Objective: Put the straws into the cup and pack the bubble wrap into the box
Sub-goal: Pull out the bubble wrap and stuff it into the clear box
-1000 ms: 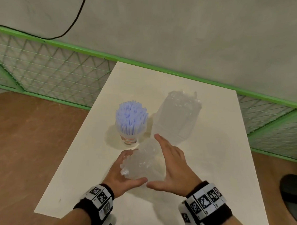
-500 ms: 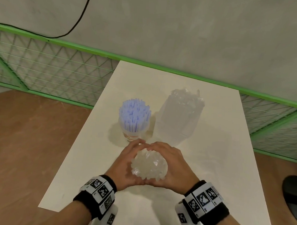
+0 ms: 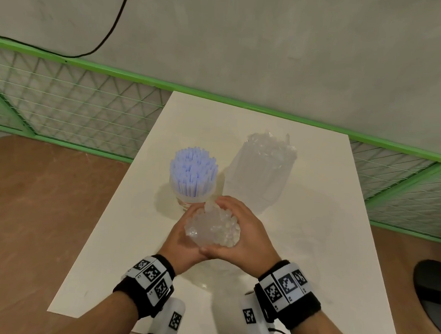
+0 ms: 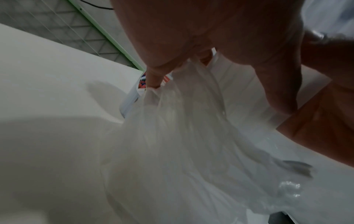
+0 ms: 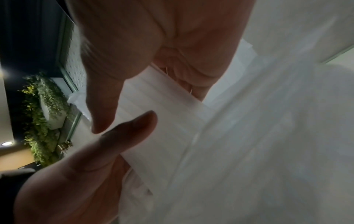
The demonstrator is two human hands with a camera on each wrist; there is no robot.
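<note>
A staged recording space: bare white table (image 3: 299,246) fenced by green mesh railing (image 3: 73,105), plain plastered wall (image 3: 270,42).

White table (image 3: 299,246) is sitting on a brown floor (image 3: 48,209), its far edge up against a green mesh fence. Two things are standing on it — a cup (image 3: 191,194) stuffed with blue-white straws (image 3: 192,170), and just to the right of it a clear box (image 3: 261,173) with bubble wrap poking out the top. They're sitting close together, around the middle of the table. Both are throwing soft shadows on the tabletop.
</note>
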